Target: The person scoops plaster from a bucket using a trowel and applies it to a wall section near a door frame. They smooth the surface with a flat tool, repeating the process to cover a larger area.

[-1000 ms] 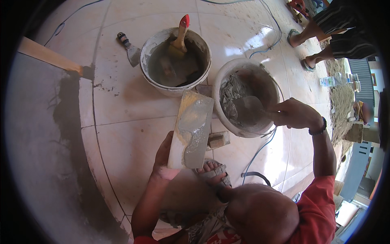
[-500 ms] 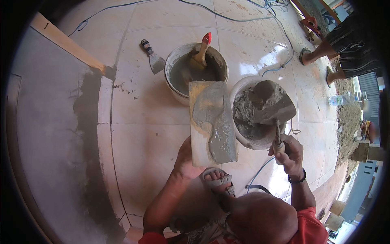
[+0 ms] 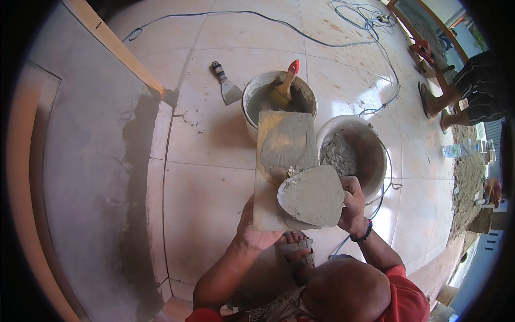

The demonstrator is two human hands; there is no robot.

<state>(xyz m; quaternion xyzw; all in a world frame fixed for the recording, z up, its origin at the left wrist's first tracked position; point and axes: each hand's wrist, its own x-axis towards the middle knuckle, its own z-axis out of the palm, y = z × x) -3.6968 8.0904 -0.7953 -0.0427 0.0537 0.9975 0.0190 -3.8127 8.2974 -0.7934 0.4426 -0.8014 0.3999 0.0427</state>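
Note:
My left hand (image 3: 253,231) holds a rectangular mortar board (image 3: 264,206) from beneath, its fingers mostly hidden by the board. Wet grey mortar (image 3: 288,140) covers the board's far part. My right hand (image 3: 353,206) is closed around a trowel, its handle hidden in the grip. The broad, rounded trowel blade (image 3: 312,196), coated grey, lies over the near right part of the board. Just right of the board stands a bucket (image 3: 380,166) with thick grey mortar (image 3: 339,153) inside. Beyond the board, another bucket (image 3: 248,121) holds murky liquid and a red-tipped paintbrush (image 3: 289,78).
A scraper (image 3: 228,88) lies on the tiled floor (image 3: 209,214) left of the far bucket. A blue cable (image 3: 268,15) crosses the floor behind. A partly grey-plastered wall (image 3: 91,177) rises at left. Another person's legs (image 3: 448,102) and a plastic bottle (image 3: 455,150) are at right.
My right hand has brought the trowel from over the mortar bucket leftward onto the board. The lump of mortar seen by the blade over the bucket no longer shows there. The view has shifted slightly.

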